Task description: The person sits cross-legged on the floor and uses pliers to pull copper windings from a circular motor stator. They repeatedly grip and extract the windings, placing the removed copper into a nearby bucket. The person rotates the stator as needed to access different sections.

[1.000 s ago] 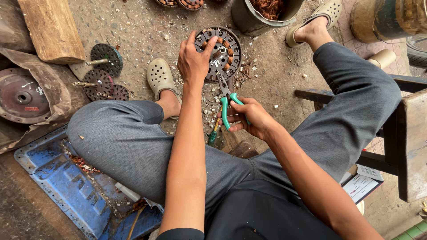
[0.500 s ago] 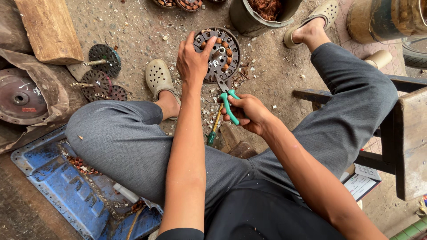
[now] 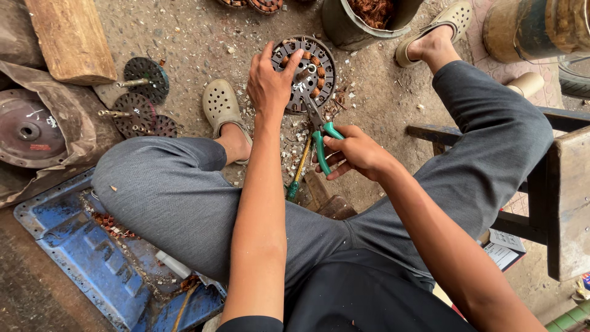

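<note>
My left hand (image 3: 268, 83) rests on the left side of a round metal motor stator (image 3: 321, 64) with copper windings, which stands on the dirt floor between my feet. My right hand (image 3: 356, 150) grips the green handles of a pair of pliers (image 3: 321, 138); the jaws reach up into the stator's lower edge. A screwdriver (image 3: 299, 173) with a yellow shaft and green handle lies on the ground just below the pliers. Bits of cut debris are scattered under the stator.
Several dark round stator discs (image 3: 142, 77) lie at left near a wooden block (image 3: 70, 37) and a rusty disc (image 3: 27, 130) in a sack. A blue metal tray (image 3: 80, 252) sits under my left leg. A bucket of copper wire (image 3: 369, 18) stands behind; a wooden bench (image 3: 565, 197) is at right.
The view has shifted slightly. My right hand with the pliers has stayed at the stator's lower edge; my left hand keeps its place on the stator.
</note>
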